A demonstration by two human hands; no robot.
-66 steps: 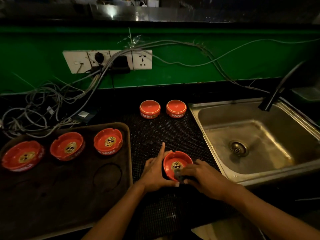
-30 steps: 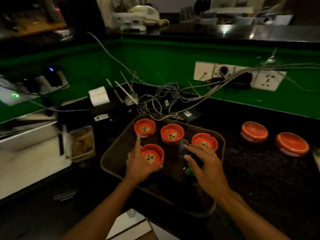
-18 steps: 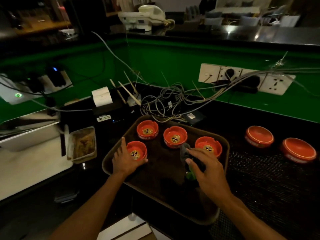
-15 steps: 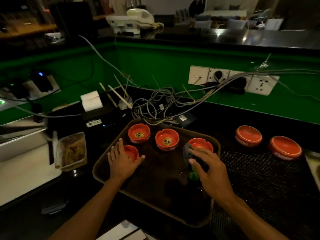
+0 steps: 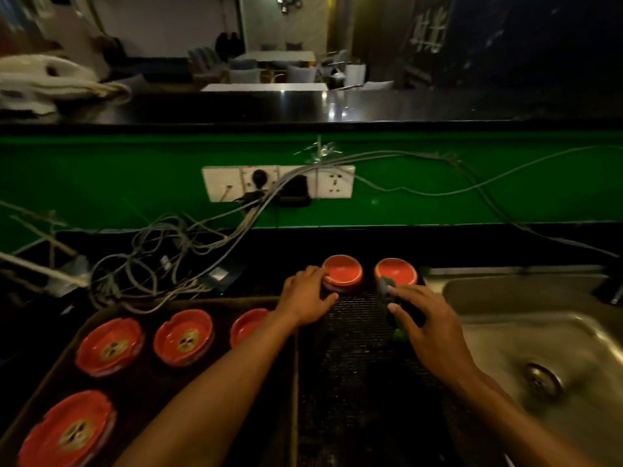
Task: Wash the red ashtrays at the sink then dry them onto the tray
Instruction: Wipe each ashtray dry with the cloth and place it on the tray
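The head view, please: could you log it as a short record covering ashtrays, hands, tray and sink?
tray: dark tray at left, carrying four upright red ashtrays, one partly hidden by the left forearm
mat: black mat between tray and sink, with two upside-down ashtrays at its far edge
left hand: left hand touches the left upside-down ashtray; grip unclear
right hand: right hand holds a dark cloth near the other
sink: steel sink at right, nothing visible in it
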